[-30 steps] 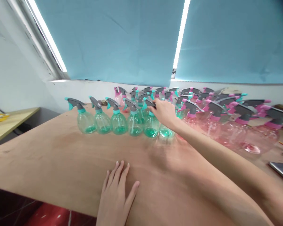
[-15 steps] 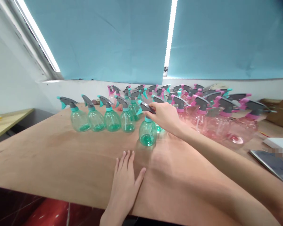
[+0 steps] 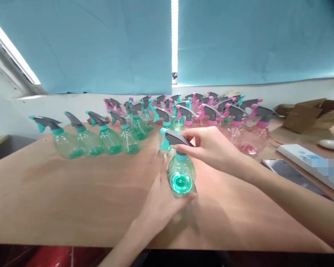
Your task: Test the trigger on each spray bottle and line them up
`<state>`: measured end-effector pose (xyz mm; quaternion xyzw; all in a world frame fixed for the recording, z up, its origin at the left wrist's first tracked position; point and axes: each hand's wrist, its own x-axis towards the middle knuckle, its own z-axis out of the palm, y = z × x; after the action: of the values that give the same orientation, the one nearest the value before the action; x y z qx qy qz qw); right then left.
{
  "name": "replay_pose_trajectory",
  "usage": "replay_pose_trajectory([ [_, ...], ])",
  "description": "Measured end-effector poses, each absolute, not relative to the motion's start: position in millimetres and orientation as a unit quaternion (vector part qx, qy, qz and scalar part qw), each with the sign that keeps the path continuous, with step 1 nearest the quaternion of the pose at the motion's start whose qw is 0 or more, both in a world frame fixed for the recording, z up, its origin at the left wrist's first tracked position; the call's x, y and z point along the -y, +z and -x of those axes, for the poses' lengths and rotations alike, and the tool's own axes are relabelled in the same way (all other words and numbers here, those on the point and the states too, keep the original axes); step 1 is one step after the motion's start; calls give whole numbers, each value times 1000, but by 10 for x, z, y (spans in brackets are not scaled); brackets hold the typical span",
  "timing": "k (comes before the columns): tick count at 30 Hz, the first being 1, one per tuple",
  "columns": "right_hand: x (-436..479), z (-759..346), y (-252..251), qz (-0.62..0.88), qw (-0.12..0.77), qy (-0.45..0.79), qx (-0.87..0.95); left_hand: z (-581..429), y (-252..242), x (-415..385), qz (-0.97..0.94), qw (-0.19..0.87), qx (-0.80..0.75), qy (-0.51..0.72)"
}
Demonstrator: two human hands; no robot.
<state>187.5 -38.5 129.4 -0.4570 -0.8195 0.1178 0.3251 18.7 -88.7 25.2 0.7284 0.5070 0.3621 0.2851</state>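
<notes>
A clear green spray bottle (image 3: pixel 181 174) with a grey and teal trigger head is between my hands, over the table's near half. My right hand (image 3: pixel 208 144) pinches the spray head from the right side. Around the lower left of the bottle curves my left hand (image 3: pixel 167 193), its thumb against the base and its fingers partly hidden behind the bottle. To the left stands a row of similar green spray bottles (image 3: pixel 110 141). Behind and to the right is a group of pink spray bottles (image 3: pixel 254 137).
The wooden table (image 3: pixel 80 200) ends at a near edge above a dark and red floor. On the right lie a phone (image 3: pixel 289 172), a white power strip (image 3: pixel 303 159), a white mouse (image 3: pixel 331 144) and an open cardboard box (image 3: pixel 308 115). Blue blinds (image 3: pixel 100 44) hang behind.
My right hand has brought the green spray bottle nearer, away from the others. My left hand has come off the tabletop and closed around the bottle. The view has turned right.
</notes>
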Motion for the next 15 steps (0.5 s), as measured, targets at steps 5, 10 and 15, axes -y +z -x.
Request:
replay_pose_trajectory([
  [5,388,-2158,1222,443,350,135,814,-369,247,687,-762,290,-448,367],
  [10,288,-2401,1035,358,379,297,800,-484,180,490,-797,267,-397,369],
  [15,182,-2461,855,353,395,343,775,-584,114,354,-811,265,-376,361],
])
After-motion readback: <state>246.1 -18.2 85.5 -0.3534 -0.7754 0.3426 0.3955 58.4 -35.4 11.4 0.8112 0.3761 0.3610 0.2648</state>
